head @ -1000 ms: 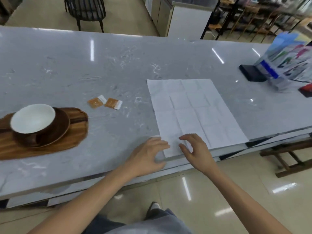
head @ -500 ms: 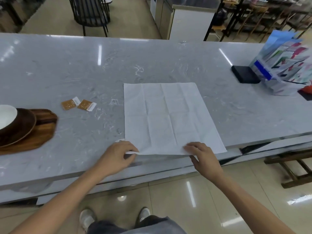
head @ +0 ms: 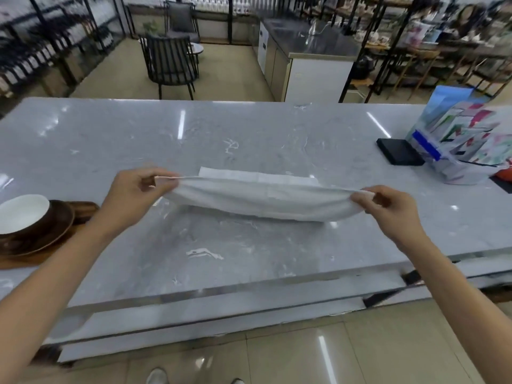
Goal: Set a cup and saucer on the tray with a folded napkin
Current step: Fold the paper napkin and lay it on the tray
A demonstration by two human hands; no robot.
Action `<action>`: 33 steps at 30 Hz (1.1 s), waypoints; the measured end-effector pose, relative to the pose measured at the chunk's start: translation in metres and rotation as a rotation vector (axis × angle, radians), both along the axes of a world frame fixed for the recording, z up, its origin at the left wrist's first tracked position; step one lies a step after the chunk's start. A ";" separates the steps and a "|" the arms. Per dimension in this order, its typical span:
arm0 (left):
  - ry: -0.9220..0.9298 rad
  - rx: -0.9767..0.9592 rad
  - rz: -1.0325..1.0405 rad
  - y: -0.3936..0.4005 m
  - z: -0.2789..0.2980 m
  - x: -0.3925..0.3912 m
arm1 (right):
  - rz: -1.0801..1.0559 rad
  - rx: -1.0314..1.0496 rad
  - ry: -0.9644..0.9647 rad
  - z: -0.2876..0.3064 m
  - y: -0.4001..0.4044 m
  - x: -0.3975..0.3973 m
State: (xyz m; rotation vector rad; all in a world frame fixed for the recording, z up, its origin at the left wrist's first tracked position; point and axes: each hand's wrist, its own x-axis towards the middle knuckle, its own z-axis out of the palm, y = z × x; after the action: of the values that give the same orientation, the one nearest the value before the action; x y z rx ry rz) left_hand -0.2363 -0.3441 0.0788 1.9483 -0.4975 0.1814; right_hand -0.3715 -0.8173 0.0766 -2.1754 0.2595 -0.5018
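Your left hand (head: 133, 194) pinches one near corner of the napkin (head: 260, 202) between thumb and fingers (head: 162, 180), and your right hand (head: 388, 207) pinches the other corner the same way. The near edge hangs lifted between them, sagging in the middle, while the far edge lies flat on the bench (head: 249, 250).

The risk is in that sag: if you lay the lifted edge down with the middle slack, I judge the fold will land crooked or trap a wrinkle. If one hand leads the other, the corners won't meet the far corners squarely. The paper looks thin, though the view is soft here, so a hard pull outward could tear it at a pinch.

The napkin's long axis runs left to right across you, its lifted edge facing you.

The cup (head: 23, 213) and saucer (head: 55, 228) sit on the wooden tray (head: 83, 209) at the left, well apart from the napkin.
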 end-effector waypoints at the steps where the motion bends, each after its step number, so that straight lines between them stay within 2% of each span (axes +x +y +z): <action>1: -0.011 -0.051 0.011 -0.001 0.014 0.007 | -0.012 0.086 -0.048 0.013 -0.001 0.009; 4: -0.040 -0.190 0.020 -0.005 0.052 0.023 | 0.007 0.200 -0.168 0.048 0.000 0.034; 12: -0.100 -0.450 0.078 0.002 0.117 0.043 | -0.052 0.275 -0.435 0.117 0.026 0.059; 16: -0.174 -0.523 0.087 0.010 0.138 0.042 | -0.095 0.329 -0.630 0.139 0.036 0.062; 19: -0.217 -0.563 0.073 0.014 0.151 0.044 | -0.125 0.338 -0.707 0.152 0.042 0.070; 24: -0.111 -0.441 0.113 0.018 0.144 0.069 | -0.100 0.284 -0.593 0.155 0.046 0.096; 29: 0.015 -0.184 0.186 0.025 0.097 0.109 | -0.063 0.165 -0.286 0.119 0.034 0.141; 33: 0.107 -0.080 0.212 0.027 0.059 0.136 | -0.034 0.124 -0.104 0.084 0.023 0.176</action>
State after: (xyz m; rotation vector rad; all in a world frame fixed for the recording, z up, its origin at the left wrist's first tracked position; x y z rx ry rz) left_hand -0.1005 -0.3167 0.1373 1.9190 -0.2101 0.2267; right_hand -0.1955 -0.7941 0.1607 -2.0211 0.2642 -0.6007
